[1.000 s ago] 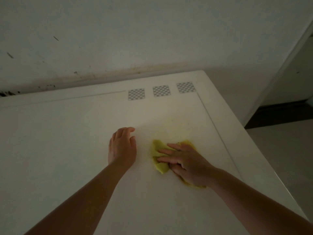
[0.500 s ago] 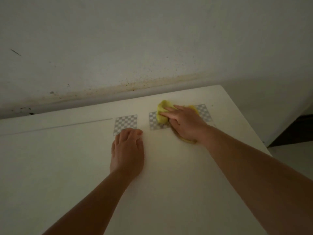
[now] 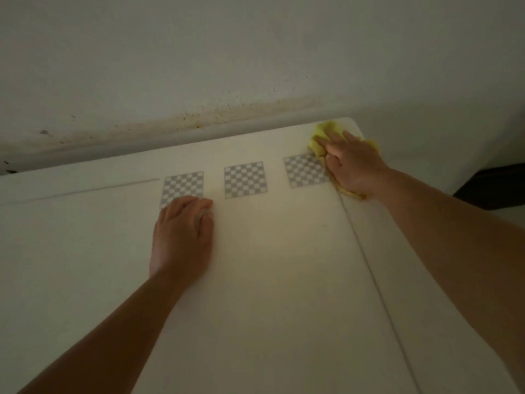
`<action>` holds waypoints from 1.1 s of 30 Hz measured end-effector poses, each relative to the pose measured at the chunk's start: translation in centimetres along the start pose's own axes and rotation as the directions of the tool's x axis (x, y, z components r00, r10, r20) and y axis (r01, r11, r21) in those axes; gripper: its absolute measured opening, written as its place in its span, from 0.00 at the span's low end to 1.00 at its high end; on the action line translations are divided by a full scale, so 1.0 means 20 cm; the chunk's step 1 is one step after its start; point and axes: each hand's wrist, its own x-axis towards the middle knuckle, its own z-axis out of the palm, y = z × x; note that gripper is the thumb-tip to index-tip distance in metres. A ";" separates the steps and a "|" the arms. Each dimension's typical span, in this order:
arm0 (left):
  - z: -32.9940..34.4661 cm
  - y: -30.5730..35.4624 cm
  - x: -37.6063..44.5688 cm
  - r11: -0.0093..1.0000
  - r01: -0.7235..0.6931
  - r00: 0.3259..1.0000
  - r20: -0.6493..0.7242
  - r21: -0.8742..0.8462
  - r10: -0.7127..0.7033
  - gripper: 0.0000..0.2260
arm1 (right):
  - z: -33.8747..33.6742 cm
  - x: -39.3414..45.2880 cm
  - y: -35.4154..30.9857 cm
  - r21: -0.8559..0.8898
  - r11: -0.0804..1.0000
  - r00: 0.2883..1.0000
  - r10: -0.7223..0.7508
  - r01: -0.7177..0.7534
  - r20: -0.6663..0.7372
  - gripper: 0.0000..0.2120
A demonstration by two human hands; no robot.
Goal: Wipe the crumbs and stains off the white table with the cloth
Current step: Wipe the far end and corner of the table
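A yellow cloth [image 3: 324, 133] lies at the far right corner of the white table [image 3: 284, 280], mostly covered by my right hand [image 3: 350, 163], which presses down on it with fingers over the fabric. My left hand [image 3: 181, 237] rests flat on the table near the middle, fingers together, its tips over the leftmost checkered square. It holds nothing. In the dim light I make out no crumbs or stains on the table top.
Three grey checkered squares [image 3: 245, 180] sit in a row near the table's far edge. A stained, speckled wall [image 3: 227, 109] runs right behind the table. The table's right edge drops to a dark floor area [image 3: 491, 186]. A thin seam [image 3: 369, 274] runs along the table's right side.
My right hand has slid the cloth from the table's near middle up over the checkered squares to the far right corner. My left hand has moved forward to the leftmost square.
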 end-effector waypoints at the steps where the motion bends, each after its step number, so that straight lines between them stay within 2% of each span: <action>1: 0.01 0.00 0.00 1.000 -0.003 1.000 -0.004 0.009 0.003 0.15 | 0.00 -0.04 0.02 -0.014 1.000 1.000 0.014 -0.014 0.013 0.22; 3: 0.01 -0.02 0.01 0.999 -0.018 1.000 -0.010 0.026 0.018 0.15 | 0.00 -0.12 0.03 -0.025 1.000 1.000 0.013 -0.012 0.022 0.23; 8: 0.01 0.03 -0.03 0.992 -0.028 1.000 -0.006 0.121 0.029 0.14 | -0.01 -0.43 -0.04 0.000 0.995 0.991 -0.095 0.096 0.098 0.23; 12: -0.04 0.06 -0.08 0.988 -0.036 0.998 0.064 0.149 0.026 0.14 | 0.00 -0.71 -0.15 0.061 0.984 0.973 -0.177 0.170 0.148 0.24; 19: -0.20 0.11 -0.54 0.983 -0.162 0.983 0.104 0.082 0.153 0.13 | 0.02 -1.30 -0.40 0.103 0.968 0.951 -0.246 0.230 0.188 0.23; 24: -0.33 0.09 -0.92 0.986 -0.164 0.978 0.133 0.026 0.159 0.15 | 0.05 -1.76 -0.56 0.110 0.964 0.945 -0.259 0.241 0.201 0.23; 31: -0.49 0.05 -1.39 0.985 -0.175 0.967 0.190 0.002 0.171 0.13 | 0.07 -2.28 -0.68 0.130 0.970 0.952 -0.229 0.205 0.204 0.23; 33: -0.51 0.06 -1.50 0.984 -0.176 0.964 0.199 -0.010 0.175 0.13 | 0.07 -2.42 -0.70 0.129 0.973 0.955 -0.214 0.191 0.203 0.25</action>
